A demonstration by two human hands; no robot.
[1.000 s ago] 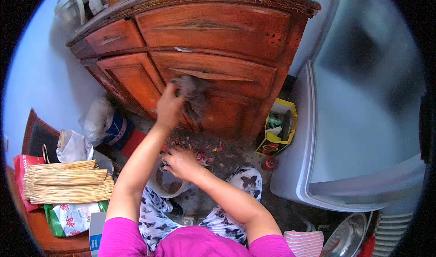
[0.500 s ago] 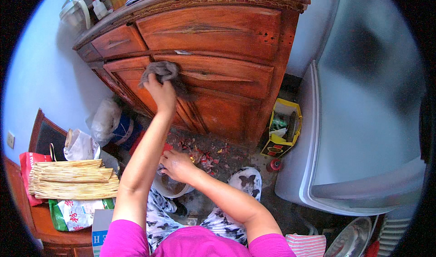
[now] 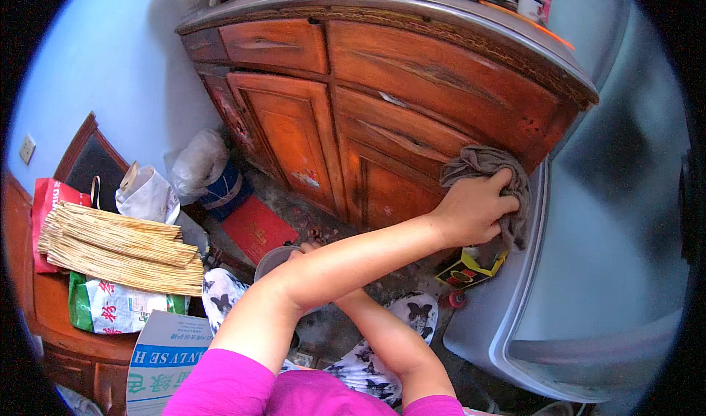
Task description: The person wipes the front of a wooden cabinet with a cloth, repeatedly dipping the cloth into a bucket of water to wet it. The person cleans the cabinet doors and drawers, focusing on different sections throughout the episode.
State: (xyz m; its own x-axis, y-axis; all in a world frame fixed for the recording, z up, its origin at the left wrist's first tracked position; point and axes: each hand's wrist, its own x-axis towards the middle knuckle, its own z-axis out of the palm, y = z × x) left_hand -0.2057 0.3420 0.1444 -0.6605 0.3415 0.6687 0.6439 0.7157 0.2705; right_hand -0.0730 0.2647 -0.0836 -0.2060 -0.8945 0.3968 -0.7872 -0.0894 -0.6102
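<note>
Fingers (image 3: 506,205) of the left hand (image 3: 471,211) are clamped on a rumpled, dark gray cloth (image 3: 482,160), its soft folds bulging beyond the knuckles and hanging to their right. Half a second ago that bundle was over the middle of the wooden cabinet (image 3: 294,129); now it has swung across to the lower right end of the front, and the left forearm crosses over the right one. Just right of these fingers runs the rounded edge of a smooth, pale gray unit (image 3: 485,328), leaving little room on that side, while leftward the cabinet front stretches unobstructed. Just below them sits a yellow and black box (image 3: 471,269), and lower still a small red container (image 3: 456,299). Well to their left, the right hand (image 3: 309,247) is at the rim of a grayish, round bucket (image 3: 273,263), mostly hidden by the forearm, so I cannot tell how its fingers are set. Beyond the bucket lies a flat red box (image 3: 257,228) with straight edges, now more fully in view. Farthest left of the clamped fingers, thin, tan sticks (image 3: 118,250) lie in a ribbed stack; far above runs the dark, curved counter (image 3: 353,1).
</note>
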